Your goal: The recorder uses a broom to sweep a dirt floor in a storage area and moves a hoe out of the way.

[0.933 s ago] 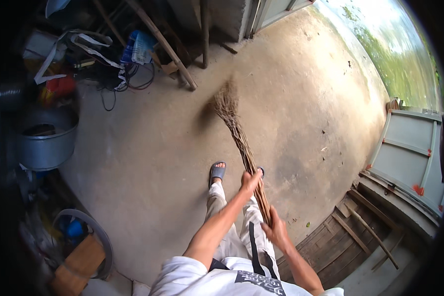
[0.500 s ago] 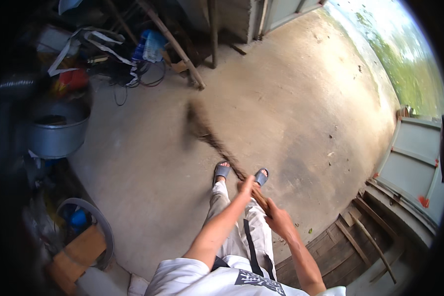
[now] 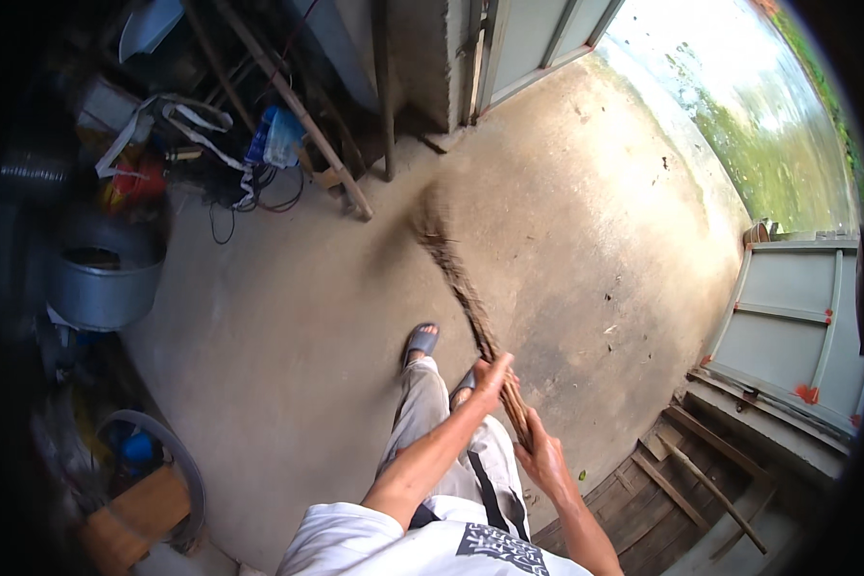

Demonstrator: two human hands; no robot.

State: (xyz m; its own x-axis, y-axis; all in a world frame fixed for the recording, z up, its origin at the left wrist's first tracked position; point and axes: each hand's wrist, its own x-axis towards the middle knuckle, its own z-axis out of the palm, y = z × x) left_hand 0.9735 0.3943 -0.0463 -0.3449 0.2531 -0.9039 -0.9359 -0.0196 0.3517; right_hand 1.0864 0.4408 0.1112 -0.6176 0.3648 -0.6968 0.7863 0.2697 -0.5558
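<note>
A long broom of bundled brown twigs (image 3: 462,289) slants away from me over the concrete floor (image 3: 288,384). Its far bristle end is smeared by motion, so I cannot tell whether it touches the ground. My left hand (image 3: 491,377) is wrapped round the handle, in front of my body. Closer to me, my right hand (image 3: 544,455) grips the handle near its end. Beneath the broom are my feet in grey slippers, the left one (image 3: 420,342) plainer to see than the right, which my left hand and forearm partly cover.
At left stand a metal pot (image 3: 104,288), an orange-brown board (image 3: 139,518) and a heap of clutter with cables. Wooden poles (image 3: 298,106) lean at the far left. Planks (image 3: 672,490) lie at the lower right, below a pale metal door (image 3: 787,298). Small debris dots the floor.
The broom's bristle end has swung to the right, and both hands have shifted slightly right and nearer to me with it. My right foot has moved left; the whole view has turned a little.
</note>
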